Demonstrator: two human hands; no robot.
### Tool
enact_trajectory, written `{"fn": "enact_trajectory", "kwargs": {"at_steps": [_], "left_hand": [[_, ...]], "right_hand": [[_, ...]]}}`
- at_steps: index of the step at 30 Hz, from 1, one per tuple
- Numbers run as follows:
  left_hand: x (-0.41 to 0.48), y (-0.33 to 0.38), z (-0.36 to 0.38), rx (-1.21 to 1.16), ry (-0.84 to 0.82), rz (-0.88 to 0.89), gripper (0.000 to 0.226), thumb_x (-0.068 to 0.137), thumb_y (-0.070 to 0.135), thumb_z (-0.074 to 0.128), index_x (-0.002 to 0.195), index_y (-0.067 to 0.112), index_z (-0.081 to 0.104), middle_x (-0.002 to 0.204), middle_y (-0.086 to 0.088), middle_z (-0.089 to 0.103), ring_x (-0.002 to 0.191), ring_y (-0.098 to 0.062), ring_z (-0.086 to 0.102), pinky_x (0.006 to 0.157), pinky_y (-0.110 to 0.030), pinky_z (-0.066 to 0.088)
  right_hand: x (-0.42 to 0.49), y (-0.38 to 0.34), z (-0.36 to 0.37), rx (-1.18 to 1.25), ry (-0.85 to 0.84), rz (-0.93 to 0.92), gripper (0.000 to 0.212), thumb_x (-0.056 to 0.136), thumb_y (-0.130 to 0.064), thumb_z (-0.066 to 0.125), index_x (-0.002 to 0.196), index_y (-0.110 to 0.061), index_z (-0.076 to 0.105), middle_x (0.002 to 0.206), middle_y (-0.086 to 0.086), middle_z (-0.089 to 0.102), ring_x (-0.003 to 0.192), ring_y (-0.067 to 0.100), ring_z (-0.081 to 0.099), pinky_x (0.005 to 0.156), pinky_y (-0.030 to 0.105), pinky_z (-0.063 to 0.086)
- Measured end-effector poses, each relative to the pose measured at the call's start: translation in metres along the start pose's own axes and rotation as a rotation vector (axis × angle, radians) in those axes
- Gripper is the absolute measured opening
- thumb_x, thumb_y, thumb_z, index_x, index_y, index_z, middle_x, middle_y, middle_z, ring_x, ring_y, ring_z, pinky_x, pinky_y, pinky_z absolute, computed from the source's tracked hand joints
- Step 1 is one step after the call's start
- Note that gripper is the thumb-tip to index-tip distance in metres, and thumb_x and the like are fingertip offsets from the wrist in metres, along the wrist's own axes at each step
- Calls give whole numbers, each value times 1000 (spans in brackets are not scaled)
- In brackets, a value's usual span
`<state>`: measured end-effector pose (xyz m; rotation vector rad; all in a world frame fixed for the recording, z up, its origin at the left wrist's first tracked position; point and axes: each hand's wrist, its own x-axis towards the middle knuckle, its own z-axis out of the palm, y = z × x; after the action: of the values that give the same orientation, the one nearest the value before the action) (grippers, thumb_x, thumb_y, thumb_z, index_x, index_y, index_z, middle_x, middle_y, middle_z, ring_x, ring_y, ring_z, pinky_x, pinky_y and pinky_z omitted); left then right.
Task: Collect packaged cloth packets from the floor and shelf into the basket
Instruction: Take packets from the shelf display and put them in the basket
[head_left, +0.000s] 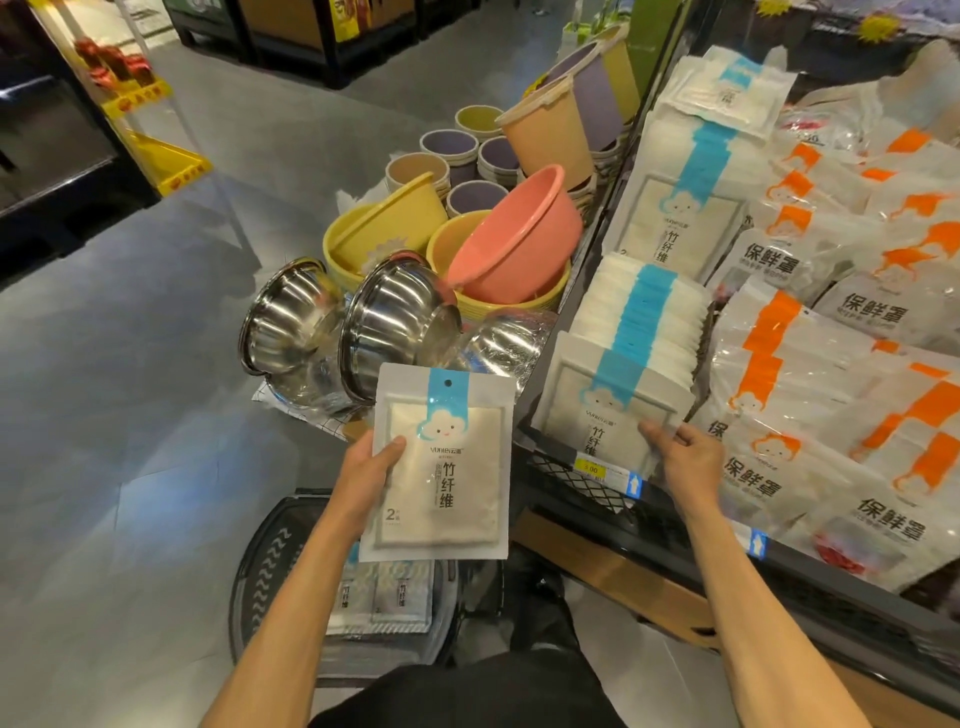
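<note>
Dark clothing (467, 696) at bottom edge, both bare forearms reaching up from it.

Basket (249, 561) sat on the floor under the left forearm: dark plastic, zigzag cutouts in the wall. Two basket packets (379, 597) lay flat inside, side by side near its middle.

Left hand (371, 467) gripped the held packet (447, 467) by its left edge, thumb curled over the front face, fingers hidden behind. The packet was upright, facing the camera, in the air above the basket and just left of the shelf's front edge.

Packet look: white pouch, blue stripe down from the top centre with a punched hang hole, smiling cloud logo under it. Beige folded cloth showed through the front. Black vertical characters, a "2" at lower left.

Right hand (685, 462) pinched the front shelf packet (602, 405) at its lower right corner, thumb on the face, fingers curled round the edge. That packet stood at the shelf's (571, 514) front edge, leaning back on a tight packet row (639, 312) of the same blue-striped type. Yellow price tag (589, 469) sat on the black mesh lip below it.

Orange-striped packets (779, 353) filled the shelf's right side. Steel bowls (400, 322) and a pink basin (514, 234) were on the floor off the shelf's left end.
</note>
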<state>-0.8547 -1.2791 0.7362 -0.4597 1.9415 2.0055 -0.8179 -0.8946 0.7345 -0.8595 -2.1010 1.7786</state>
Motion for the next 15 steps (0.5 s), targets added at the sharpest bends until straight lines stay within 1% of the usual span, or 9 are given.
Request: {"fn": "enact_trajectory", "kwargs": {"at_steps": [2,4,8,10,12,14,15], "left_hand": [[-1,2,-1,-4,6,2,23,101,16,57,123,15,64,108,-4,76,97,-24,74,82,-43,59],[-2,3,0,3,8,6,23,101,16,57,124,15,63,108,-5,76,98,-24,74,81,-42,60],[-2,5,1,14,-1,12,25,101,16,57,126,13,62,110,-6,76,98,-24,74,81,-42,60],[-3,3,2,15,-4,8,26,101,17,57,127,13,61,111,-7,76,99,-25,73,84,-45,60],[-2,1,4,23,-11,-1,26,101,18,57,127,14,61,110,-6,76,100,-25,73,87,-48,59],[-1,0,6,30,-19,-11,26,101,19,57,127,14,61,110,-7,76,99,-25,73,87,-50,59],[-1,0,8,31,-24,-13,26,101,19,57,126,15,61,110,-7,76,99,-26,73,87,-50,58]], "right_hand": [[4,0,3,28,6,0,32,86,-18,76,114,-3,70,102,6,75,90,16,73,72,26,62],[6,0,6,54,39,2,33,86,-19,76,115,-5,70,102,4,75,90,13,73,71,24,61],[12,4,9,59,61,-6,31,85,-19,76,112,-5,72,101,4,75,89,15,74,78,32,61],[12,10,9,32,48,-6,28,85,-20,77,109,-6,73,98,3,75,88,14,73,77,30,60],[8,17,8,-8,44,-8,26,85,-20,77,106,-6,74,94,3,75,83,10,72,71,23,58],[4,26,7,-60,51,-19,22,86,-18,77,101,-3,74,88,4,74,71,-3,68,61,12,52],[3,31,7,-83,50,-20,19,86,-17,76,98,-2,74,84,5,72,65,-6,64,57,10,49]]}}
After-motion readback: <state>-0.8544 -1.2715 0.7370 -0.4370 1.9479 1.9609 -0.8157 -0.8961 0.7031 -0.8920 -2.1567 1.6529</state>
